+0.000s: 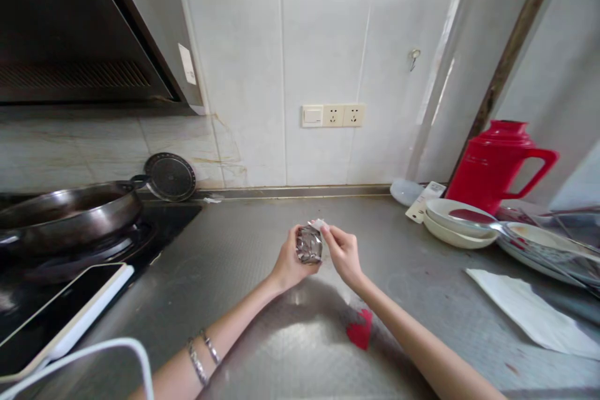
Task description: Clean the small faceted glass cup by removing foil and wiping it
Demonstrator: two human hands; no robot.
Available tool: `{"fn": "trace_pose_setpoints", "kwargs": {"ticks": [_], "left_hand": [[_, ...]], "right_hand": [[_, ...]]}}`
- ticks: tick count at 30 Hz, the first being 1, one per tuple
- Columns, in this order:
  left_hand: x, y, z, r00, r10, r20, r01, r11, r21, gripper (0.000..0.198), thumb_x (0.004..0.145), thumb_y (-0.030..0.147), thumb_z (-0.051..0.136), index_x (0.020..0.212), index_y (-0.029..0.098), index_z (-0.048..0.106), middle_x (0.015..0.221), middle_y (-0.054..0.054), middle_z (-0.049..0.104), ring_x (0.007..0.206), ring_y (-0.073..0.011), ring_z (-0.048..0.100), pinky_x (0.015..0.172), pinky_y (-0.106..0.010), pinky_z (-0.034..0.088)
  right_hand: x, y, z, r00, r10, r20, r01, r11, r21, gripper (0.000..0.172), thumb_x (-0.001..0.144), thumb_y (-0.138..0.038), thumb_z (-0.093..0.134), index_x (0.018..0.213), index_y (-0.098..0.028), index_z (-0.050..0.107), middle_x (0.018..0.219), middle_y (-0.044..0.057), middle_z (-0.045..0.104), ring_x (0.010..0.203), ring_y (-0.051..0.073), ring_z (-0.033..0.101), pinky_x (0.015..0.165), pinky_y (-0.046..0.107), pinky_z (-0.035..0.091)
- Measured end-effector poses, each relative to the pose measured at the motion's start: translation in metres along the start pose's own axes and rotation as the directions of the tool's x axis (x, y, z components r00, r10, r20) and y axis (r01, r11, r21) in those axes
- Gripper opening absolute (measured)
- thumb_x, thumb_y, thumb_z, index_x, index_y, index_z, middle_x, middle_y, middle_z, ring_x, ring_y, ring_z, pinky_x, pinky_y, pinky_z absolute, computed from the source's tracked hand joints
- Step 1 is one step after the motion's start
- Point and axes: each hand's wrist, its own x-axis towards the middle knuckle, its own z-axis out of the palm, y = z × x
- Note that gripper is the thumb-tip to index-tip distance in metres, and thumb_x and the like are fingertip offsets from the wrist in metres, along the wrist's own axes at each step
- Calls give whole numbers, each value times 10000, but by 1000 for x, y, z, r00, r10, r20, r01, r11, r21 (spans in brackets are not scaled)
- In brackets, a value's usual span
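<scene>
Apparently light, the silvery container point(309, 246) sits between the person's two hands above the middle of the steel desk point(225, 319); its surface looks creased or faceted, and the blur leaves open whether it is foil or glass. If it is foil, it would likely give under a squeeze; if glass, it would be stiff, rather slippery and breakable. Either way, a wrap around its side, kept gentle, seems the safest hold, with the top left free.

The left hand point(291, 262) has just such a hold: its fingers are curled around the container's side, spread only as wide as its body, with some of them hidden behind it. The right hand point(345, 255) is at the upper right edge, thumb and forefinger nearly together, pinching a small white piece point(319, 224) that looks thin and soft, like paper or film. Whether that piece is joined to the container cannot be told. A torn red scrap point(360, 329) lies on the desk beside the right forearm point(407, 331).
</scene>
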Motion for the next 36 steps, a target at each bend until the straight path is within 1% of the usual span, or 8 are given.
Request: {"fn": "trace_pose_setpoints", "kwargs": {"ticks": [3, 6, 9, 12, 19, 27, 32, 36], "left_hand": [[-1, -2, 3, 999, -27, -18, 27, 1000, 9, 759, 542, 161, 769, 1179, 192, 358, 1030, -54, 632, 850, -186, 642, 745, -301, 513], [0, -7, 4, 999, -36, -8, 36, 999, 22, 746, 554, 175, 762, 1179, 190, 357, 1031, -62, 640, 833, -189, 648, 721, -301, 516], [1, -10, 4, 1000, -13, 12, 13, 1000, 24, 732, 554, 186, 766, 1168, 182, 368, 1038, -80, 644, 857, -207, 651, 737, -319, 517], [0, -9, 3, 999, 40, 20, -41, 999, 25, 717, 551, 202, 776, 1158, 175, 395, 1095, -103, 628, 960, -233, 633, 819, -346, 504], [-2, -8, 8, 1000, 6, 23, -8, 997, 72, 763, 566, 146, 736, 1235, 183, 371, 1083, -75, 637, 872, -197, 643, 734, -306, 512], [-1, -16, 6, 999, 34, -10, -33, 994, 99, 725, 569, 231, 773, 1181, 168, 389, 1083, -108, 641, 1002, -242, 626, 847, -350, 491], [-2, -6, 7, 1000, -21, 15, 20, 996, 82, 707, 572, 186, 745, 1172, 193, 372, 994, -50, 658, 801, -186, 651, 680, -286, 505], [-4, 0, 8, 1000, -5, 3, 5, 994, 111, 702, 555, 196, 759, 1147, 187, 381, 1033, -64, 639, 855, -200, 644, 737, -308, 506]], "right_hand": [[2, 2, 1, 1000, 9, 2, -9, 999, -39, 423, 938, -386, 448, 651, -158, 658, 582, 14, 658, 597, 194, 669, 542, 269, 537], [0, 2, 1, 972, -225, 62, 228, 973, -48, 254, 941, -257, 448, 952, -179, 690, 951, 61, 734, 939, 229, 691, 858, 350, 555], [-4, 0, 0, 856, -475, 202, 492, 870, -40, 304, 917, -125, 427, 1146, -182, 619, 1147, 95, 680, 1151, 220, 594, 1025, 421, 465], [-5, 0, -1, 763, -573, 298, 608, 794, -28, 348, 897, -78, 417, 1185, -173, 588, 1178, 109, 662, 1200, 219, 555, 1040, 457, 453], [5, 5, -4, 915, -381, 136, 391, 918, -63, 251, 921, -140, 450, 1054, -215, 649, 1018, 80, 726, 990, 210, 682, 879, 359, 574], [-3, -5, -4, 764, -586, 269, 612, 791, -14, 314, 891, -79, 430, 1139, -179, 595, 1093, 100, 700, 1148, 214, 597, 991, 421, 511], [7, 2, -12, 763, -594, 256, 632, 768, -103, 278, 885, -66, 450, 1103, -163, 593, 1044, 120, 714, 1061, 211, 648, 987, 463, 501], [8, 1, -14, 745, -609, 271, 658, 738, -150, 268, 878, -69, 456, 1092, -158, 591, 1047, 134, 711, 1048, 214, 654, 983, 464, 501]]}}
